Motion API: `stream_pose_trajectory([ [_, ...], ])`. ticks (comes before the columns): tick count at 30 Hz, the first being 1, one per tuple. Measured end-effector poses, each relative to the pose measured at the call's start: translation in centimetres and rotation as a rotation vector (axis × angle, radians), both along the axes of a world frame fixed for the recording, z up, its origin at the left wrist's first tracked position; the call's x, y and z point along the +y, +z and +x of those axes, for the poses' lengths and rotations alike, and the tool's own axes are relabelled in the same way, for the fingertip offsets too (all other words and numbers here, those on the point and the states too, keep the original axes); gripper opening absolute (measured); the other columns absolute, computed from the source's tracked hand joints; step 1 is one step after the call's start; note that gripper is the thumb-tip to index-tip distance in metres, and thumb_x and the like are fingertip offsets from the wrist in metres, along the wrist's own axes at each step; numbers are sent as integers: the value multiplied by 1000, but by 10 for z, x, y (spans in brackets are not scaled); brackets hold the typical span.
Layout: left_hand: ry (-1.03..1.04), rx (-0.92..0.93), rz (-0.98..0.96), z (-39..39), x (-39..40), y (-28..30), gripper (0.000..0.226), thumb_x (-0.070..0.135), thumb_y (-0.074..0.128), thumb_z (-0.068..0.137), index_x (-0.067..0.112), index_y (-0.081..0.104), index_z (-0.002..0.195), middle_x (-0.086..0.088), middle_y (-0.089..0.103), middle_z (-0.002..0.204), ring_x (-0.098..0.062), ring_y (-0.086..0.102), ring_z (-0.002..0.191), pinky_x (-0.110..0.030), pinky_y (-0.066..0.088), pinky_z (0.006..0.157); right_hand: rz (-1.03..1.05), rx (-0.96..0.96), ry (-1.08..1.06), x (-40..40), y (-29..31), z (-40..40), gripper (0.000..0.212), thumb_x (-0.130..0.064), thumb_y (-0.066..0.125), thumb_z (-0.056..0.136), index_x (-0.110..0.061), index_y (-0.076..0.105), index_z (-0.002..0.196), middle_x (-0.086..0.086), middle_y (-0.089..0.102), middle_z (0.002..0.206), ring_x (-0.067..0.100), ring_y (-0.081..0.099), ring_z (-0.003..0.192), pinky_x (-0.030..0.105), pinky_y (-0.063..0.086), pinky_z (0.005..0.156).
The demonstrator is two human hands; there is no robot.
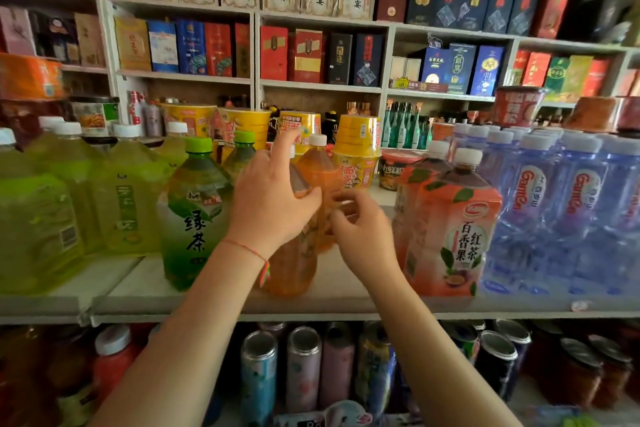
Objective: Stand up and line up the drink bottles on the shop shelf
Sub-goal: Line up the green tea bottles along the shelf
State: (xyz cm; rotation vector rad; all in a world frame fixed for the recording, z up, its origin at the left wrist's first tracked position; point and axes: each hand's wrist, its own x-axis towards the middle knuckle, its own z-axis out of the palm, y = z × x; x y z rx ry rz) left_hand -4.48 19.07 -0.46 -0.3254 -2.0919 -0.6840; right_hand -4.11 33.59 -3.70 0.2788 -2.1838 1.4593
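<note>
Head view: white shop shelf (214,302) crowded with upright drink bottles (194,215).

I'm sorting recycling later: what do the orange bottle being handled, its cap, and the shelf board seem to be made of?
Orange bottle: looks like clear, glossy plastic, since the orange drink shows through its ribbed wall.
White cap: seems opaque plastic with a matte finish.
Shelf board: smooth, pale, painted or laminated surface; whether metal or wood lies beneath cannot be told.

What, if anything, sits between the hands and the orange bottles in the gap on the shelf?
Nothing visible. The left hand already rests on the front orange bottle, and the right hand is at its side; the rear orange bottle stands just behind.
</note>
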Motion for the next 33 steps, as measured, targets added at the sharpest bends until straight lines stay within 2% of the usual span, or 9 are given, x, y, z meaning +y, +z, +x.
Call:
stream_pose_trajectory([
  [2, -36, -22, 19, -1, 0, 2, 76, 36, 76, 84, 31, 35, 148, -6, 57, 117, -23, 56, 106, -26, 41, 82, 17, 2, -117, 3, 11, -19, 27, -24, 62, 95, -26, 53, 120, -3, 64, 110, 13, 63, 91, 37, 56, 72],
  [3, -41, -13, 23, -1, 1, 1, 75, 36, 76, 84, 30, 36, 147, -6, 58, 116, -23, 56, 105, -26, 42, 81, 42, -19, -143, 3, 15, -30, 39, -27, 67, 93, -24, 48, 127, -1, 60, 121, 14, 60, 100, 35, 53, 77],
  [5, -33, 18, 25, 1, 4, -3, 72, 36, 76, 83, 31, 38, 145, -5, 58, 113, -22, 57, 102, -28, 48, 80, 116, -86, -140, -3, 18, -49, 70, -36, 76, 84, -19, 38, 140, 4, 52, 135, 22, 54, 119, 44, 51, 93],
  [7, -23, 34, 40, 2, 5, -6, 70, 36, 75, 83, 33, 39, 143, -3, 57, 113, -22, 58, 100, -32, 52, 79, 174, -151, -110, -10, 15, -61, 85, -40, 79, 78, -18, 31, 144, 8, 52, 137, 30, 54, 124, 52, 51, 97],
  [12, -25, 32, 61, 0, 3, -5, 68, 37, 74, 84, 34, 40, 143, -3, 56, 117, -21, 57, 103, -29, 50, 79, 187, -230, -101, -22, 16, -73, 79, -35, 68, 86, -14, 23, 147, 14, 49, 140, 36, 53, 122, 54, 49, 97],
  [18, -43, 15, 64, 1, 0, -7, 67, 36, 73, 85, 34, 40, 143, -4, 56, 122, -22, 57, 109, -27, 47, 84, 80, -256, -28, -16, 17, -65, 97, -46, 81, 74, -17, 24, 147, 8, 52, 136, 31, 55, 122, 51, 51, 98],
  [22, -31, 27, 53, -1, 0, -7, 67, 37, 73, 85, 34, 39, 142, -4, 57, 121, -22, 57, 108, -29, 50, 83, 16, -256, 3, 1, 14, -50, 103, -36, 83, 78, -15, 15, 152, 9, 49, 139, 32, 53, 124, 47, 52, 96],
  [27, -22, 26, 53, -3, 0, -8, 65, 38, 73, 85, 34, 39, 141, -4, 57, 121, -23, 58, 107, -33, 54, 82, -80, -207, 35, 23, 4, -32, 87, -24, 77, 87, -22, 20, 152, -5, 48, 124, 20, 52, 114, 36, 48, 85],
  [33, -15, 38, 41, -2, 1, -9, 65, 39, 72, 86, 32, 39, 142, -3, 58, 117, -22, 58, 101, -32, 53, 77, -113, -153, -5, 25, -7, -23, 79, -25, 62, 98, -31, 12, 159, 0, 51, 145, 25, 55, 126, 48, 51, 100],
])
